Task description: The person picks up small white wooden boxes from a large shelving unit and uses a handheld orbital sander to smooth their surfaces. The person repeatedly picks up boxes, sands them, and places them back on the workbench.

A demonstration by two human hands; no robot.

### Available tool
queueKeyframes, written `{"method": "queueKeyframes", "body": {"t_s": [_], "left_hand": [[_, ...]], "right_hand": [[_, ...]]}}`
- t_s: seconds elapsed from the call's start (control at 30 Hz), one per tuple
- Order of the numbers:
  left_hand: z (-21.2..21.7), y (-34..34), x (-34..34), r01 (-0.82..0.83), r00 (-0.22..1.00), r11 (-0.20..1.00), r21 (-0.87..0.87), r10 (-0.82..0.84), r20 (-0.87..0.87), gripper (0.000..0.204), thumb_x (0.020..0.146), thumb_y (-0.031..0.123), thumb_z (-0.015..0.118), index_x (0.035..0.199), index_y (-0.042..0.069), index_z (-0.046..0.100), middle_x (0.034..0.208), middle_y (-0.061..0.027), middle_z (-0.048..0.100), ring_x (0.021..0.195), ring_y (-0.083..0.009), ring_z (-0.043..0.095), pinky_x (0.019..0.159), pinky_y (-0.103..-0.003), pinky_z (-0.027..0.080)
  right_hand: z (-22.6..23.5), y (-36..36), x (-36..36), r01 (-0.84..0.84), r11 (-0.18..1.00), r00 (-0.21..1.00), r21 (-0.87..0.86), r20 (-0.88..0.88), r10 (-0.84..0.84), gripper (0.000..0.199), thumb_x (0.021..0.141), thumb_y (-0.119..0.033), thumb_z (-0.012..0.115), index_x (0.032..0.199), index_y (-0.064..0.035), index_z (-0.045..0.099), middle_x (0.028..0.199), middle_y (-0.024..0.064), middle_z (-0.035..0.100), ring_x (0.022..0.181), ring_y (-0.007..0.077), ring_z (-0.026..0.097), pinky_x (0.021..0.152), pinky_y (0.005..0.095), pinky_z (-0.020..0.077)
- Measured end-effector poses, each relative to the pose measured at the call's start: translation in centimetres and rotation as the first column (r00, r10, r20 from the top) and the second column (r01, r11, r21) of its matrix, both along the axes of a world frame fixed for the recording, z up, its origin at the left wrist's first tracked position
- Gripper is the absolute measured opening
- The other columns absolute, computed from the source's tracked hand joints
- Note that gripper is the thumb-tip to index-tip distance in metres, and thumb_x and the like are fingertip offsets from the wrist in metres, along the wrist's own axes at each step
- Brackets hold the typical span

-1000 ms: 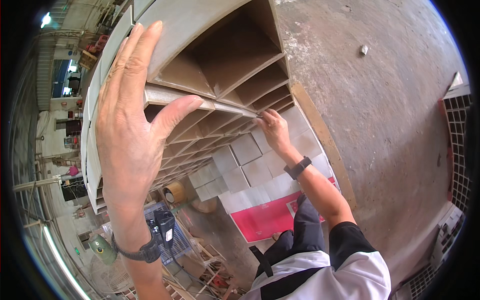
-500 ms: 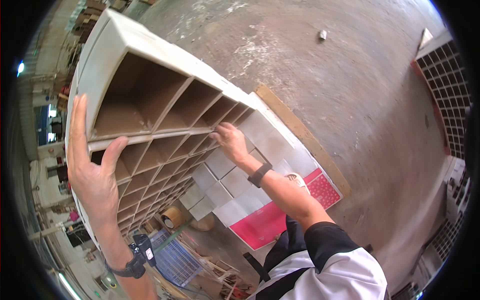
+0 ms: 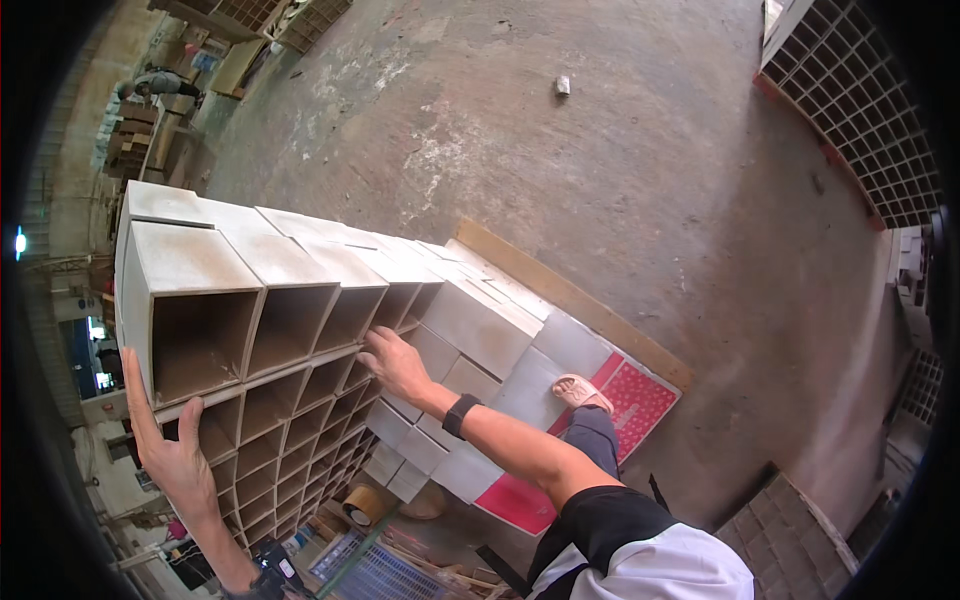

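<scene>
A tall stack of white cardboard boxes (image 3: 182, 256) stands on the left, their open ends facing me and showing bare brown insides. My left hand (image 3: 180, 460) lies along the stack's left edge, fingers stretched up its outer side. Its thumb is spread apart in front of the open ends. At the other end of the upper rows, my right hand (image 3: 398, 366) has its fingers bent over the edge of a box. The fingertips are partly hidden there. Closed white boxes (image 3: 470, 320) adjoin the stack beyond this hand.
A pink printed sheet (image 3: 640, 405) lies by my foot (image 3: 580, 392), with a wooden board (image 3: 570, 300) along the pile's far side. More stacked boxes (image 3: 850, 90) stand far right. A blue crate (image 3: 375, 568) and a tape roll (image 3: 368, 503) are below the stack. A person (image 3: 160, 84) is far off.
My view has shifted, so the stack sits lower and its top faces show. Both hands remain at the stack, left on its edge and right among the upper boxes. My foot shows more fully.
</scene>
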State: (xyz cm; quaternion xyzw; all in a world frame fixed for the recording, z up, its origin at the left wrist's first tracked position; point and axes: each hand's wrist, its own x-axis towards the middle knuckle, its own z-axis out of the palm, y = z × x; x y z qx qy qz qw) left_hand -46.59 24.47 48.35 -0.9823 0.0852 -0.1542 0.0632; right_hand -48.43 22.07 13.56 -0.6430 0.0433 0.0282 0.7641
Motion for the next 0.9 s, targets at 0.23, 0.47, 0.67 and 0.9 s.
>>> {"method": "queueKeyframes", "body": {"t_s": [0.23,0.47,0.67,0.9], "left_hand": [[0.4,-0.1,-0.2,-0.053,0.998,0.997,0.049,0.055,-0.024,0.077,0.086,0.042,0.070,0.150,0.013,0.039,0.154,-0.0103,0.039,0.141,-0.0301,0.037,0.116,-0.043,0.029],[0.1,-0.6,0.0,-0.024,1.000,0.999,0.033,0.025,-0.019,0.086,0.081,0.050,0.071,0.151,0.014,0.036,0.154,-0.0113,0.038,0.141,-0.0317,0.036,0.115,-0.044,0.030],[-0.8,-0.1,-0.3,-0.054,0.998,0.998,-0.012,0.054,0.013,0.085,0.082,0.048,0.071,0.151,0.013,0.036,0.155,-0.0085,0.037,0.141,-0.0299,0.036,0.115,-0.043,0.031],[-0.4,0.3,-0.2,-0.036,0.999,0.999,0.005,0.035,0.037,0.076,0.086,0.034,0.073,0.148,0.006,0.040,0.152,-0.0105,0.042,0.141,-0.0272,0.036,0.117,-0.041,0.026]], "right_hand": [[-2.5,-1.9,-1.2,0.241,0.968,0.968,0.069,-0.085,-0.235,0.035,0.094,-0.023,0.061,0.119,0.0006,0.062,0.115,0.0185,0.065,0.105,0.0319,0.064,0.089,0.0377,0.0515],[-10.1,-6.9,9.4,0.282,0.957,0.957,0.066,-0.090,-0.276,0.043,0.099,-0.034,0.051,0.123,0.0003,0.062,0.125,0.0231,0.062,0.118,0.0340,0.059,0.101,0.0388,0.0441],[-7.6,-6.9,15.2,-0.320,0.931,0.943,0.172,-0.036,0.331,0.049,0.100,-0.042,0.047,0.123,-0.0028,0.063,0.125,0.0213,0.063,0.120,0.0344,0.057,0.102,0.0364,0.0419],[-8.3,-5.0,15.0,-0.234,0.966,0.972,0.106,0.010,0.234,0.046,0.100,-0.039,0.047,0.125,-0.0034,0.062,0.124,0.0206,0.064,0.117,0.0342,0.059,0.100,0.0370,0.0438]]}}
